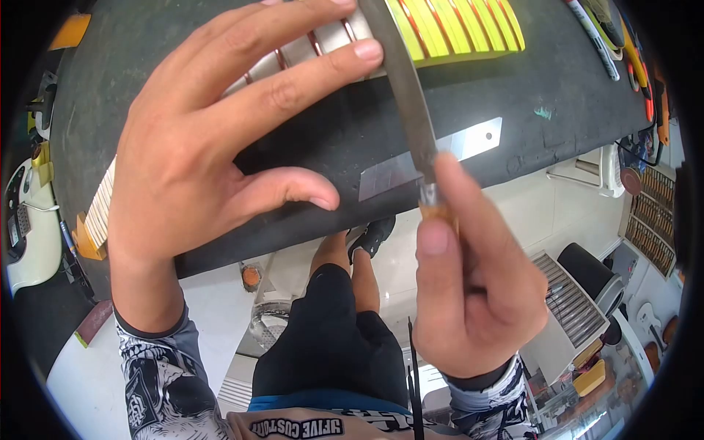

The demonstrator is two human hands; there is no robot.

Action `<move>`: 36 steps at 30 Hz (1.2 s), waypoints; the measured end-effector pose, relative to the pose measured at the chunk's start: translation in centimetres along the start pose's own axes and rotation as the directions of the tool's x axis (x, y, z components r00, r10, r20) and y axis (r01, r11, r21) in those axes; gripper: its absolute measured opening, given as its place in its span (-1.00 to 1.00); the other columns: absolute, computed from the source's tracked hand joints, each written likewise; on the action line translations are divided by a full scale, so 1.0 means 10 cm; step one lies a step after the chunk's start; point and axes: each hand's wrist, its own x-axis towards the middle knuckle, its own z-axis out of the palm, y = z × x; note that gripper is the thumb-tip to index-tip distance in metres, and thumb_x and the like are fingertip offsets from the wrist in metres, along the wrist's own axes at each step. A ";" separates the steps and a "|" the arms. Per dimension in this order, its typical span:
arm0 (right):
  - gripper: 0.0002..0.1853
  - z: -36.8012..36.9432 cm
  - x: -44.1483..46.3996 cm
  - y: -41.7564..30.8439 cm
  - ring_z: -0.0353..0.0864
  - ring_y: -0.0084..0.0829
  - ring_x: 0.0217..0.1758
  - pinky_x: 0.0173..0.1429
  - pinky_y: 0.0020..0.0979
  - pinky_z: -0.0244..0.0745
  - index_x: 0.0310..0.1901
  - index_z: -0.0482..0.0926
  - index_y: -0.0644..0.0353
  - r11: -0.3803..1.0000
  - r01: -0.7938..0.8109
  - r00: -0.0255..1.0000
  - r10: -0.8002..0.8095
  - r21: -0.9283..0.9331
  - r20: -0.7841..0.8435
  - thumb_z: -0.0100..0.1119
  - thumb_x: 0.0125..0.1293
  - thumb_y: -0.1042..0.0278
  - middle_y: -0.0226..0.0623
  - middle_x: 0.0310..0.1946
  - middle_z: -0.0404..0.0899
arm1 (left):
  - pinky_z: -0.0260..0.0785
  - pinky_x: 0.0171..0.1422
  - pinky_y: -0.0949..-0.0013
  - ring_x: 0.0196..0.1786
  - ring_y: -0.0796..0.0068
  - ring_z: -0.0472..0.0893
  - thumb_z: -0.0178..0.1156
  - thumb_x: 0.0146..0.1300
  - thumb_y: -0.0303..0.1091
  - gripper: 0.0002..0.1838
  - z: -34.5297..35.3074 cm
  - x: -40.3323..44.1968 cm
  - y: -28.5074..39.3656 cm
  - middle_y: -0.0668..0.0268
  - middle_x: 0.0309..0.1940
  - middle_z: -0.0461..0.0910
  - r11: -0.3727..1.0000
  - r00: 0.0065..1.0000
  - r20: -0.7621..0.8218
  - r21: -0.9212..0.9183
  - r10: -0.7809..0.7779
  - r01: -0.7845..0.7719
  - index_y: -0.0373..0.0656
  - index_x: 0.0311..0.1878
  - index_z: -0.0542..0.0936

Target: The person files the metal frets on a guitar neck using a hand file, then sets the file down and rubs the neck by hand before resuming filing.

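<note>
A long flat metal file (pixel 407 88) with a short handle is held in my right hand (pixel 480 286), fingers wrapped round the handle and index finger stretched along the blade. The file lies across a long piece with copper-coloured crosswise strips, its right part yellow-green (pixel 458 29) and its left part whitish (pixel 297 53). Spread out, my left hand (pixel 213 125) rests over the whitish part, two fingertips touching the file's edge and the thumb apart. Below the piece, a thin metal plate (pixel 469 139) lies on the dark mat (pixel 543 88).
Markers (pixel 595 40) and orange-handled tools (pixel 645 77) lie at the mat's right edge. A slatted wooden item (pixel 101 205) sits by my left wrist. A slotted rack (pixel 568 301) stands lower right. My legs are below the bench edge.
</note>
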 end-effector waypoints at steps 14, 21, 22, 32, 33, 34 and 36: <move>-0.70 -0.61 -1.66 0.15 0.62 -0.44 -0.64 -0.55 -0.46 0.48 0.06 0.61 0.23 0.851 -0.381 0.910 0.414 0.362 -0.016 0.29 0.39 0.28 -0.22 -0.61 0.59 | 0.38 0.34 0.10 0.29 -0.01 0.53 0.35 -0.10 0.25 -0.16 0.01 -0.03 0.01 0.09 0.30 0.52 0.999 1.000 -0.014 0.046 0.007 -0.007 -0.11 0.22 0.63; -0.65 -0.64 -1.64 0.09 0.46 -0.49 -0.76 -0.62 -0.46 0.38 0.13 0.55 0.21 0.694 -0.462 0.855 0.514 0.552 0.070 0.24 0.45 0.20 -0.33 -0.70 0.50 | 0.40 0.31 0.14 0.27 0.02 0.55 0.35 -0.03 0.16 -0.21 0.06 -0.10 0.02 0.12 0.29 0.53 0.994 0.993 -0.098 0.088 -0.063 0.072 -0.12 0.25 0.61; -0.64 -0.65 -1.66 0.11 0.44 -0.50 -0.75 -0.63 -0.46 0.35 0.18 0.51 0.21 0.711 -0.437 0.876 0.477 0.551 0.079 0.22 0.46 0.23 -0.34 -0.67 0.50 | 0.41 0.31 0.14 0.26 0.02 0.55 0.35 -0.02 0.15 -0.22 0.07 -0.12 0.01 0.12 0.29 0.53 0.992 0.991 -0.109 0.095 -0.075 0.085 -0.12 0.26 0.60; -0.64 -0.57 -1.93 0.11 0.56 -0.48 -0.65 -0.56 -0.48 0.45 0.19 0.50 0.28 0.982 -0.186 0.982 0.185 0.021 0.042 0.19 0.38 0.53 -0.25 -0.61 0.58 | 0.43 0.27 0.20 0.23 0.07 0.57 0.34 0.09 0.02 -0.29 0.09 -0.20 0.00 0.16 0.28 0.54 0.984 0.976 -0.175 0.091 -0.133 0.151 -0.12 0.30 0.56; -0.65 -0.56 -1.91 0.11 0.56 -0.48 -0.65 -0.55 -0.49 0.45 0.18 0.51 0.29 0.984 -0.175 0.984 0.175 0.007 0.045 0.19 0.37 0.54 -0.26 -0.62 0.58 | 0.44 0.26 0.20 0.23 0.07 0.57 0.34 0.10 0.00 -0.30 0.09 -0.20 0.00 0.17 0.28 0.54 0.984 0.975 -0.173 0.093 -0.136 0.154 -0.12 0.30 0.56; -0.65 -0.54 -1.91 0.11 0.58 -0.46 -0.64 -0.55 -0.50 0.45 0.18 0.52 0.29 0.979 -0.198 0.980 0.197 0.047 0.023 0.18 0.36 0.56 -0.24 -0.60 0.59 | 0.44 0.26 0.21 0.22 0.07 0.57 0.34 0.11 -0.01 -0.31 0.09 -0.20 0.00 0.17 0.28 0.54 0.983 0.975 -0.172 0.090 -0.143 0.160 -0.12 0.30 0.56; -0.64 -0.54 -1.87 0.12 0.59 -0.45 -0.61 -0.52 -0.49 0.47 0.17 0.53 0.30 0.983 -0.182 0.983 0.181 0.023 0.024 0.19 0.34 0.57 -0.21 -0.58 0.60 | 0.45 0.25 0.22 0.22 0.08 0.58 0.34 0.13 -0.03 -0.32 0.09 -0.20 0.01 0.18 0.28 0.55 0.981 0.974 -0.168 0.095 -0.151 0.169 -0.12 0.31 0.55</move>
